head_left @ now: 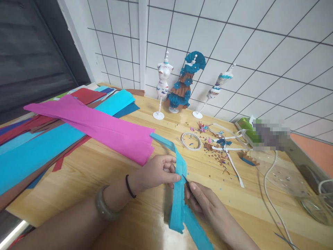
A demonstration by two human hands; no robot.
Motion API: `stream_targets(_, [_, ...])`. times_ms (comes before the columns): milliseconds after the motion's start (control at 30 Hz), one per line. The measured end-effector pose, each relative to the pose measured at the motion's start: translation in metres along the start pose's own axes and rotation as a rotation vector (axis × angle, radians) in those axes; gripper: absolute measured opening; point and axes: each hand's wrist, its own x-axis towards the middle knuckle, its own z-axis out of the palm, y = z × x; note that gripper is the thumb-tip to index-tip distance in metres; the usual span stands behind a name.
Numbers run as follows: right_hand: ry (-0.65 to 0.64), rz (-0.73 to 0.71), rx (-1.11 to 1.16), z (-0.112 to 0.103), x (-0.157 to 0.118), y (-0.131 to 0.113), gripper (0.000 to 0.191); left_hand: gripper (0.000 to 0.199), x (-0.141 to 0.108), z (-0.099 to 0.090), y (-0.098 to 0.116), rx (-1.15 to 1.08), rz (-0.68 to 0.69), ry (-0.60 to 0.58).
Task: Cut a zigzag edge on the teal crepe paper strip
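A long folded strip of turquoise crepe paper [179, 194] runs down the middle of the head view, its lower end notched along one edge. My left hand [161, 170] pinches the strip between thumb and fingers. My right hand [203, 198] is closed around small dark scissors [187, 184], whose tip touches or lies very near the strip's right edge. Most of the scissors is hidden by my fingers. The strip's upper end reaches a pink crepe paper sheet [114, 130]. A second length of turquoise strip trails toward the bottom edge.
Stacked coloured paper [52, 142] covers the table's left. At the back stand a bare mannequin [163, 81], one in a brown and blue paper dress [182, 86], and a leaning one [221, 83]. A tape roll [191, 140], paper scraps [218, 156] and a white cable [267, 180] lie right.
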Motion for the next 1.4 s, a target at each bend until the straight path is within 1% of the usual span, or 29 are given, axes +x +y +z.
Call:
stream_targets(100, [-0.001,-0.003,0.014,-0.001,0.000,-0.001,0.040,0.033,0.001,0.000,-0.001,0.001,-0.012,0.016])
stream_targets(233, [0.011,-0.001,0.034,0.000,-0.001,-0.004,0.039,0.034,0.002,0.000,-0.003,-0.023,-0.010,0.002])
stream_targets(367, [0.024,0.012,0.003,0.000,0.000,-0.009,0.041,0.032,0.002,0.001,-0.005,-0.061,-0.016,0.003])
stream_targets(533, [0.072,-0.106,-0.059,-0.001,0.002,-0.010,0.042,0.032,0.002,0.002,-0.009,-0.056,-0.033,0.037])
stream_targets(700, [0.065,-0.058,-0.058,-0.002,0.002,-0.009,0.043,0.029,0.002,0.002,-0.011,-0.009,-0.028,0.019])
stream_targets(833, [0.065,-0.114,-0.065,-0.002,0.002,-0.011,0.041,0.028,0.002,0.003,-0.008,0.000,-0.069,0.030])
stream_targets(900, [0.069,-0.116,-0.071,-0.002,0.001,-0.011,0.041,0.027,0.002,0.004,-0.007,-0.008,-0.082,0.042])
stream_targets(1067, [0.075,-0.051,-0.053,-0.001,0.002,-0.008,0.041,0.027,0.001,0.004,-0.007,-0.025,-0.095,0.017])
stream_targets(1133, [0.082,-0.044,-0.045,-0.001,0.003,-0.007,0.041,0.027,0.000,0.006,-0.006,-0.040,-0.112,0.020])
stream_targets(1300, [0.139,-0.120,-0.064,0.000,0.005,-0.008,0.039,0.026,-0.001,0.009,-0.004,-0.139,-0.136,0.044])
stream_targets(1400, [0.145,-0.119,-0.051,0.000,0.005,-0.008,0.040,0.025,0.000,0.009,-0.005,-0.181,-0.144,0.041])
